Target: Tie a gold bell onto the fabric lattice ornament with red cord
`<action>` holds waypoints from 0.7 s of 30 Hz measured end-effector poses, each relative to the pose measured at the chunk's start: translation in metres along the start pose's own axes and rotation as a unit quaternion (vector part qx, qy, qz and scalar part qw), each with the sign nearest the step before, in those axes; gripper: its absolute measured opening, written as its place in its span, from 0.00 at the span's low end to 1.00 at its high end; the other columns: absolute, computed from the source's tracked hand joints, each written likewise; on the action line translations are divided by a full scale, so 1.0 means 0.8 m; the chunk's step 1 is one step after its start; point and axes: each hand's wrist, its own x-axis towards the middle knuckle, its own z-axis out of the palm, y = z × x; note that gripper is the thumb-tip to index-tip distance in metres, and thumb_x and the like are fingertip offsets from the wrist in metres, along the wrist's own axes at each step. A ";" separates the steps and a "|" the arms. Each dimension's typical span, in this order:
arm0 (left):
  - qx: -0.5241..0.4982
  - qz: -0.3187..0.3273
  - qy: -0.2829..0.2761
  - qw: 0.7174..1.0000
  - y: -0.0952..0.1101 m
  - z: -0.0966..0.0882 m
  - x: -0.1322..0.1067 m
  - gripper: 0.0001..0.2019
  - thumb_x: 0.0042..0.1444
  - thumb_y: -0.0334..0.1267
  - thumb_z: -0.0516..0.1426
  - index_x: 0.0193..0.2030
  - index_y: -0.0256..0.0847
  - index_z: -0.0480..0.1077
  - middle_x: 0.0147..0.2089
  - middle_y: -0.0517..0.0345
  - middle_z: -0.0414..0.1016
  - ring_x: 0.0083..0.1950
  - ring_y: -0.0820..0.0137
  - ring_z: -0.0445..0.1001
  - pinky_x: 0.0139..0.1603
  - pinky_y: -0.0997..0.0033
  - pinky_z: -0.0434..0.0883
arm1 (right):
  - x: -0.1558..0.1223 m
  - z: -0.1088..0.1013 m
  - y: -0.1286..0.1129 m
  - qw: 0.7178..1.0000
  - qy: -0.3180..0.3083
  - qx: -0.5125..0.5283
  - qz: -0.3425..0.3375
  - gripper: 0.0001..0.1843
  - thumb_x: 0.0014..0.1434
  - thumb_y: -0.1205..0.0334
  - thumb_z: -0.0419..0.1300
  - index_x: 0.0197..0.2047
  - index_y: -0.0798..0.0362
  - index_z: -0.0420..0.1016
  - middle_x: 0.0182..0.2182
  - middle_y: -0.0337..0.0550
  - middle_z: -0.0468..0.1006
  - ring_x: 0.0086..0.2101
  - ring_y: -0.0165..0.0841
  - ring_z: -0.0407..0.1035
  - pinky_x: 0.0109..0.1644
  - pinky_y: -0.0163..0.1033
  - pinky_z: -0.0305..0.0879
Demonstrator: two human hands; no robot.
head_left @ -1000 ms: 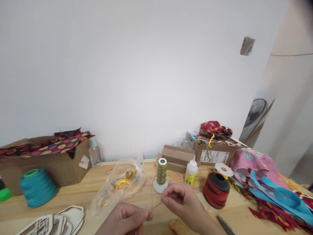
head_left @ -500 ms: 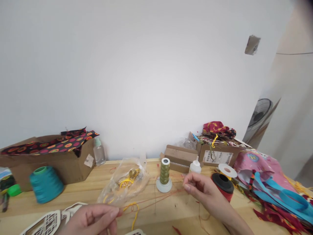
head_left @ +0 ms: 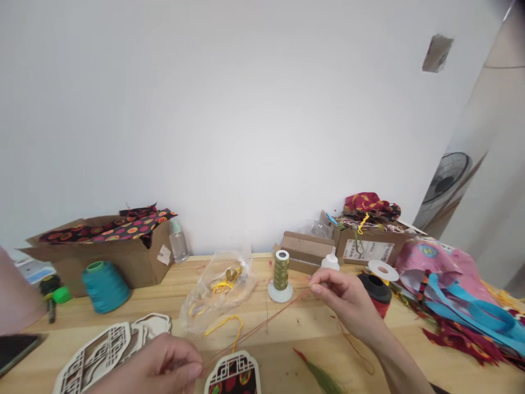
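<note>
My left hand [head_left: 164,366] is low at the bottom edge, fingers pinched on one end of a thin red thread [head_left: 262,325]. My right hand [head_left: 348,301] is raised over the wooden table [head_left: 172,290], fingertips pinched on the thread's other end, so it stretches taut between both hands. The right hand is next to an olive thread spool [head_left: 281,273] on a white base and a white glue bottle [head_left: 329,261]. A yellow cord [head_left: 225,325] and a lattice-cut wooden piece [head_left: 233,375] lie below the thread.
A clear plastic bag [head_left: 217,287] with gold parts lies mid-table. At left are a teal thread cone [head_left: 104,284], a cardboard box [head_left: 106,257] of patterned fabric and wooden cut-outs [head_left: 106,350]. At right are a black-red spool [head_left: 375,290], boxes and blue ribbons [head_left: 471,314].
My hands have drawn apart, left hand down-left and right hand up-right, stretching the red thread out long. The view has tilted, bringing the lattice piece and a feather into sight.
</note>
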 end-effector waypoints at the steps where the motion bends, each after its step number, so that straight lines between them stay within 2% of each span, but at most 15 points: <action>1: 0.020 0.009 0.041 0.999 0.008 -0.003 0.000 0.14 0.42 0.50 0.58 0.28 0.42 0.76 0.25 0.57 0.76 0.27 0.67 0.70 0.27 0.74 0.67 | -0.001 0.002 -0.001 1.000 -0.011 -0.002 0.000 0.11 0.50 0.55 0.56 0.25 0.54 0.68 0.20 0.36 0.64 0.21 0.27 0.55 0.24 0.33 0.52; 3: 0.044 0.047 0.131 0.989 0.033 0.003 0.006 0.14 0.41 0.48 0.60 0.35 0.47 0.76 0.40 0.57 0.77 0.44 0.59 0.69 0.44 0.68 0.65 | -0.002 0.009 -0.003 0.999 -0.036 -0.013 -0.005 0.11 0.51 0.56 0.56 0.24 0.54 0.69 0.20 0.37 0.65 0.21 0.27 0.56 0.24 0.33 0.52; 5: 0.022 0.095 0.116 0.988 0.065 0.027 0.020 0.15 0.45 0.46 0.57 0.39 0.47 0.74 0.46 0.56 0.74 0.51 0.58 0.65 0.51 0.64 0.60 | -0.004 0.017 -0.003 0.998 -0.058 -0.032 -0.017 0.10 0.51 0.57 0.56 0.24 0.54 0.70 0.20 0.37 0.65 0.22 0.27 0.56 0.24 0.32 0.52; 7: -0.043 0.151 0.055 0.986 0.094 0.063 0.039 0.17 0.48 0.43 0.55 0.46 0.45 0.70 0.47 0.56 0.73 0.49 0.61 0.66 0.51 0.65 0.60 | -0.006 0.024 -0.002 0.996 -0.074 -0.040 -0.028 0.10 0.52 0.59 0.56 0.24 0.55 0.70 0.20 0.36 0.65 0.22 0.27 0.56 0.24 0.32 0.51; 8: -0.074 0.181 0.001 0.981 0.105 0.081 0.049 0.17 0.49 0.41 0.55 0.47 0.43 0.70 0.46 0.55 0.74 0.47 0.63 0.68 0.49 0.67 0.61 | -0.006 0.026 -0.002 0.996 -0.077 -0.036 -0.030 0.10 0.52 0.59 0.56 0.24 0.55 0.71 0.19 0.36 0.65 0.22 0.27 0.56 0.24 0.32 0.52; 9: -0.097 0.205 -0.062 0.972 0.113 0.098 0.058 0.16 0.50 0.40 0.54 0.45 0.40 0.71 0.42 0.55 0.75 0.43 0.64 0.69 0.47 0.68 0.62 | -0.006 0.026 -0.002 0.996 -0.077 -0.031 -0.027 0.09 0.52 0.60 0.55 0.24 0.55 0.71 0.19 0.36 0.65 0.22 0.27 0.56 0.24 0.32 0.52; 10: -0.107 0.214 -0.099 0.966 0.118 0.111 0.065 0.13 0.49 0.40 0.54 0.40 0.38 0.74 0.35 0.56 0.77 0.38 0.66 0.71 0.43 0.70 0.64 | -0.006 0.025 -0.002 0.997 -0.068 -0.026 -0.024 0.09 0.52 0.60 0.55 0.25 0.55 0.70 0.19 0.36 0.65 0.21 0.27 0.56 0.24 0.32 0.52; 12: -0.092 0.205 -0.108 0.968 0.120 0.121 0.073 0.13 0.49 0.41 0.54 0.28 0.35 0.76 0.26 0.58 0.76 0.32 0.67 0.71 0.37 0.72 0.64 | -0.003 0.019 -0.002 0.999 -0.031 -0.017 -0.017 0.09 0.51 0.60 0.55 0.24 0.55 0.69 0.19 0.35 0.64 0.21 0.26 0.56 0.24 0.32 0.51; 14: -0.051 0.180 -0.073 0.980 0.118 0.110 0.072 0.15 0.49 0.43 0.54 0.22 0.36 0.76 0.24 0.59 0.75 0.31 0.68 0.70 0.36 0.73 0.63 | 0.000 0.010 -0.001 0.999 0.025 -0.013 -0.017 0.08 0.51 0.60 0.55 0.24 0.55 0.69 0.19 0.35 0.64 0.21 0.26 0.55 0.24 0.32 0.52; 16: -0.023 0.150 -0.050 0.987 0.117 0.086 0.064 0.15 0.48 0.45 0.55 0.21 0.37 0.76 0.23 0.58 0.76 0.30 0.67 0.71 0.37 0.72 0.63 | 0.002 0.001 0.000 0.998 0.067 -0.005 -0.019 0.08 0.50 0.60 0.56 0.25 0.55 0.69 0.20 0.36 0.65 0.22 0.27 0.56 0.25 0.32 0.53; 19: -0.055 0.115 -0.052 0.991 0.123 0.051 0.050 0.15 0.49 0.46 0.55 0.24 0.37 0.76 0.28 0.55 0.79 0.34 0.66 0.73 0.42 0.70 0.64 | 0.003 -0.002 0.000 0.997 0.079 0.014 -0.010 0.08 0.49 0.59 0.57 0.25 0.55 0.70 0.20 0.36 0.67 0.23 0.28 0.57 0.26 0.33 0.54; 21: -0.107 0.099 -0.044 0.988 0.129 0.040 0.046 0.15 0.50 0.46 0.54 0.28 0.37 0.76 0.34 0.53 0.79 0.40 0.65 0.73 0.46 0.69 0.63 | 0.003 0.004 -0.001 0.996 0.064 0.057 0.009 0.08 0.48 0.59 0.58 0.24 0.55 0.70 0.20 0.36 0.67 0.22 0.27 0.57 0.26 0.33 0.54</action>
